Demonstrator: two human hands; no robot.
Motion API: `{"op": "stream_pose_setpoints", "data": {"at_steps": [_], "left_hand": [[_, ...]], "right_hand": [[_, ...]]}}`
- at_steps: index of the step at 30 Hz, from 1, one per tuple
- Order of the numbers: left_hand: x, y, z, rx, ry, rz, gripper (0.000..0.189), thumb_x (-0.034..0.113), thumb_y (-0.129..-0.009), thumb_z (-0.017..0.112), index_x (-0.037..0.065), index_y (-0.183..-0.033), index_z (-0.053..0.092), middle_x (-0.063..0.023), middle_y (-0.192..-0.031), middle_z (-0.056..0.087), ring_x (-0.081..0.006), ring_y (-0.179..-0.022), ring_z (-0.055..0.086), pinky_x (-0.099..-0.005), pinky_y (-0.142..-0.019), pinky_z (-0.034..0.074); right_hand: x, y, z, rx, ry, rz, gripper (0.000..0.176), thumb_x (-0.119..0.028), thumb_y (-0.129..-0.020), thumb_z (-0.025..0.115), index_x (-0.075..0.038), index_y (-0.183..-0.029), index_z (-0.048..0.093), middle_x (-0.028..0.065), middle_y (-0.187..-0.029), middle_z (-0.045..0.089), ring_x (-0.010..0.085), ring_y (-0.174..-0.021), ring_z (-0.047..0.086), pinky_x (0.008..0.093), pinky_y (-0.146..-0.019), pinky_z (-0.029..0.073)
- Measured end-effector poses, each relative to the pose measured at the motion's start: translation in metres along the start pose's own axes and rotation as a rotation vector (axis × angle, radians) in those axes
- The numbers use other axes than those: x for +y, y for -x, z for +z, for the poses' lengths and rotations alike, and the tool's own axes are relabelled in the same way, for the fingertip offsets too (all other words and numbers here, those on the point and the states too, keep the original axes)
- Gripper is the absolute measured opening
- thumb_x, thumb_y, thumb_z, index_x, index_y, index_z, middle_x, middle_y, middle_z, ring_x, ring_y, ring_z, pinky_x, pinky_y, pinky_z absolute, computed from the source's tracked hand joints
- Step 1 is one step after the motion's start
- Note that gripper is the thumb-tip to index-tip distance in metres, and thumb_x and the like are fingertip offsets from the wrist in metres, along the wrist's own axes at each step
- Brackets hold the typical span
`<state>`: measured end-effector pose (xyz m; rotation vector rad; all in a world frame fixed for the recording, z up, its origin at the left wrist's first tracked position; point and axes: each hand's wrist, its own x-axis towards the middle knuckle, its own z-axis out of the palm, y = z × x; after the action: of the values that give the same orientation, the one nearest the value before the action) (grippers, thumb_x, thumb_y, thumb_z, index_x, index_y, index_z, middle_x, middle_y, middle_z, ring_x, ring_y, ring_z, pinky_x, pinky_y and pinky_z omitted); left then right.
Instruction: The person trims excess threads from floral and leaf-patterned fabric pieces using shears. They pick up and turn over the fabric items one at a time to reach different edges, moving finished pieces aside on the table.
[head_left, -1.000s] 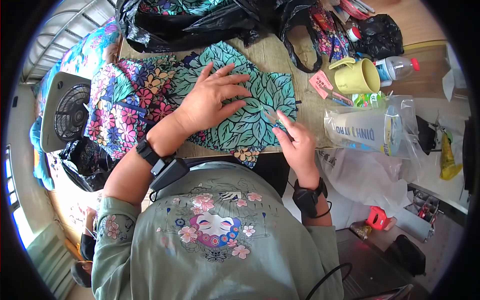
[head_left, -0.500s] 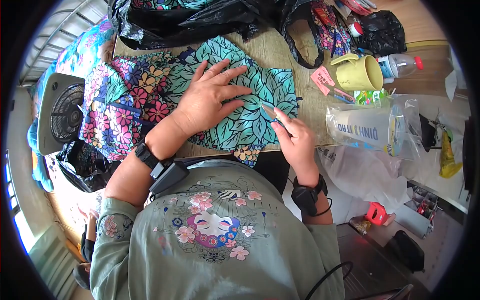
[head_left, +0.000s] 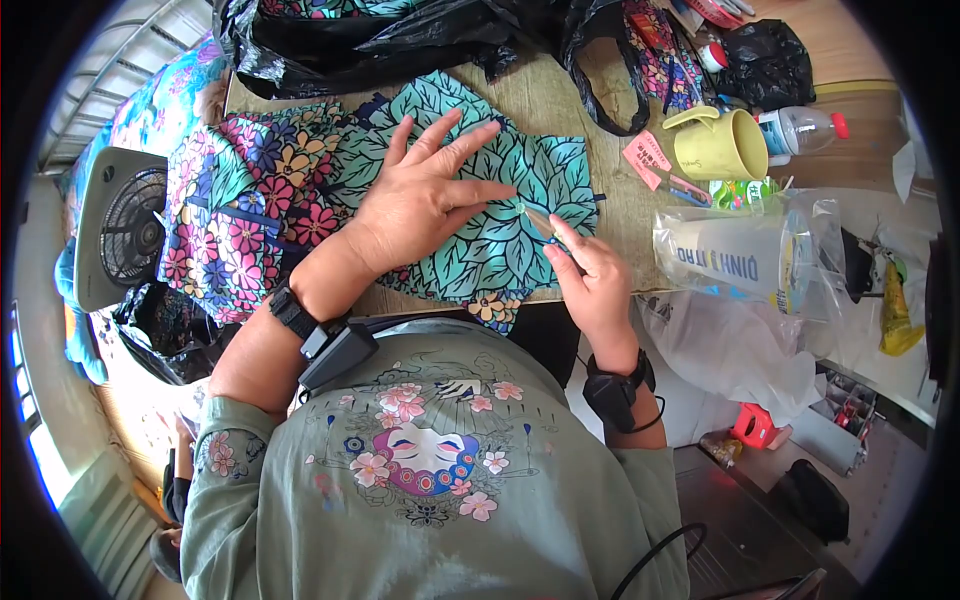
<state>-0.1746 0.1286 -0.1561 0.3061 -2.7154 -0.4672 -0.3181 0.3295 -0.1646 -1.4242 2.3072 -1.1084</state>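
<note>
My left hand (head_left: 425, 200) lies spread and flat on a teal leaf-print cloth (head_left: 560, 170), pressing it to the table. One fingertip reaches close to the metal tip of a pair of thread snips (head_left: 538, 222). Those snips sit in my right hand (head_left: 595, 275), closed around them near the cloth's front right part, blades pointing up and left over the leaf print. Most of the tool is hidden in my fingers. Left of my left hand, a bunched floral cloth (head_left: 245, 210) in pink, orange and navy joins the teal one.
Black plastic bags (head_left: 370, 50) lie along the table's far edge. To the right are a yellow mug (head_left: 720, 145), a clear bottle (head_left: 800, 130), a pink paper tag (head_left: 646, 158) and a clear plastic bag (head_left: 740, 250). A fan (head_left: 125, 225) stands at left.
A finger of my left hand has stretched right, toward the snips' tip. My right hand stays almost in place, still gripping the snips.
</note>
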Motion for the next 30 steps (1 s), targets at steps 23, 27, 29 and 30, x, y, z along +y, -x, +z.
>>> {"op": "stream_pose_setpoints", "data": {"at_steps": [23,27,29,30], "left_hand": [[-0.0020,0.0002,-0.0005,-0.085,-0.001,0.017,0.030,0.022,-0.080,0.069,0.036,-0.107,0.069,0.0028,-0.148,0.037,-0.0289,-0.139,0.029,-0.0564,-0.112,0.019],[-0.0010,0.0001,-0.0005,-0.081,0.004,0.011,0.030,0.022,-0.080,0.069,0.036,-0.107,0.069,0.0028,-0.148,0.037,-0.0289,-0.139,0.029,-0.0562,-0.112,0.019],[-0.0013,0.0001,-0.0001,-0.079,0.005,0.011,0.030,0.022,-0.080,0.069,0.036,-0.107,0.069,0.0028,-0.148,0.037,-0.0289,-0.139,0.029,-0.0562,-0.112,0.019],[-0.0015,0.0001,0.0002,-0.079,0.004,0.011,0.030,0.022,-0.080,0.069,0.036,-0.107,0.069,0.0027,-0.147,0.037,-0.0290,-0.139,0.029,-0.0562,-0.112,0.019]], "right_hand": [[-0.0001,-0.0019,0.0023,-0.033,0.039,0.030,0.031,-0.018,-0.085,0.069,-0.014,-0.116,0.067,0.0084,-0.068,0.057,0.0194,-0.059,0.053,0.0304,-0.057,0.044],[-0.0021,-0.0031,0.0022,-0.026,0.034,0.027,0.031,-0.018,-0.085,0.069,-0.014,-0.116,0.067,0.0082,-0.068,0.056,0.0192,-0.059,0.053,0.0305,-0.057,0.043],[-0.0019,-0.0032,0.0028,-0.020,0.032,0.022,0.032,-0.018,-0.085,0.069,-0.014,-0.116,0.067,0.0081,-0.067,0.056,0.0193,-0.058,0.053,0.0307,-0.056,0.043],[-0.0017,-0.0034,0.0030,-0.016,0.030,0.019,0.032,-0.018,-0.085,0.069,-0.014,-0.116,0.067,0.0081,-0.067,0.056,0.0193,-0.057,0.052,0.0308,-0.055,0.043]]}}
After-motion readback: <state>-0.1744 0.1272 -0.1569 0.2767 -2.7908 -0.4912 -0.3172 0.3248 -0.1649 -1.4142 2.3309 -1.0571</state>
